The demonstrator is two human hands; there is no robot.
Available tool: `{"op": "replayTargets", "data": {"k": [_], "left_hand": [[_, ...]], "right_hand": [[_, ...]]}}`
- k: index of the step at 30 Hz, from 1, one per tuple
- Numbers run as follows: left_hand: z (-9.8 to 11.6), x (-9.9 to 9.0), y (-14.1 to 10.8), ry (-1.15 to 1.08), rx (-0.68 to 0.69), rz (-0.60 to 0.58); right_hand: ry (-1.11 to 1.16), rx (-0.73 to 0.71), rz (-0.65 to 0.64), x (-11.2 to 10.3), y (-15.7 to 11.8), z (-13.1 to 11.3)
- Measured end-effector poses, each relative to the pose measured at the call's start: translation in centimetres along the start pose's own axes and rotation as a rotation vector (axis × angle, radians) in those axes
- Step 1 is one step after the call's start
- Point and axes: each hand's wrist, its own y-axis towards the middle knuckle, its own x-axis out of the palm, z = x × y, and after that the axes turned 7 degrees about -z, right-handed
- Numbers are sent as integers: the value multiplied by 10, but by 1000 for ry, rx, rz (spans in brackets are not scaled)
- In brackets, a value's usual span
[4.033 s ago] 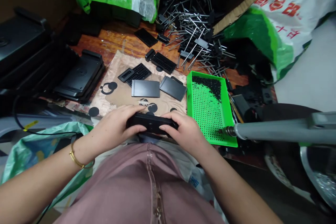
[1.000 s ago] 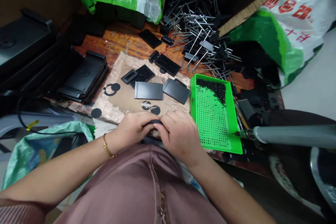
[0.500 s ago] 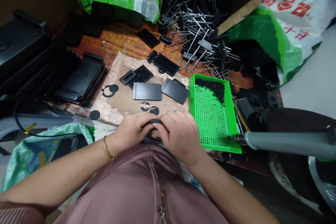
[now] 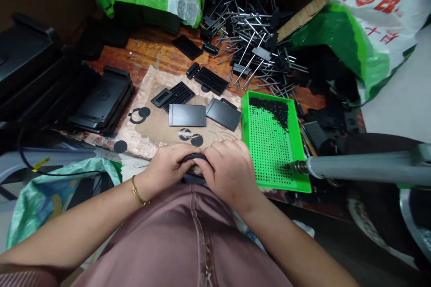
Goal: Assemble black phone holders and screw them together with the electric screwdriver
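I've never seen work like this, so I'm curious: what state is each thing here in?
Left hand: curled around the black plastic piece.
Right hand: curled over the same piece.
Black plastic piece: held between both hands, mostly hidden.
Green perforated tray: lying flat, most holes showing.
Black bits: heaped at the tray's far end.
Metal pins: loose in a tangled pile.

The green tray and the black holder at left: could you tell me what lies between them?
The head view shows black plates lying on brown paper.
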Motion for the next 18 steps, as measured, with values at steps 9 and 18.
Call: {"op": "replayTargets", "data": {"k": [9, 18], "left_hand": [[-2, -4, 8, -246, -220, -6], [20, 4, 24, -1352, -643, 241]], "right_hand": [[261, 118, -112, -3, -8, 16], [932, 585, -50, 0, -23, 25]]}}
